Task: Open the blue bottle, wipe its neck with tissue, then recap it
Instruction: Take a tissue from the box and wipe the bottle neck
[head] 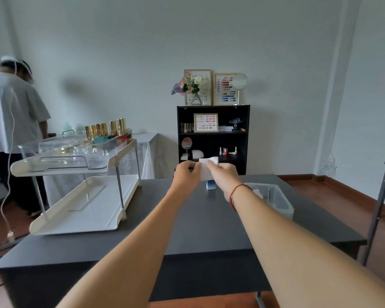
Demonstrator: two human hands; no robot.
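You're in a small nail salon: framed colour charts (226,90) sit on the black shelf unit (213,107), polish bottles (225,151) and a white lamp (197,154) fill its lower shelf, and gold-capped bottles (102,130) stand on the tiered rack (60,168) on your worktop (198,230).

Soft, dim, even daylight. Faint broad shadows lie on the wall (125,52) above the left hand (185,175). Far to its left a person (13,112) is slightly blurred; wide-angle distortion bends the outer frame edges.
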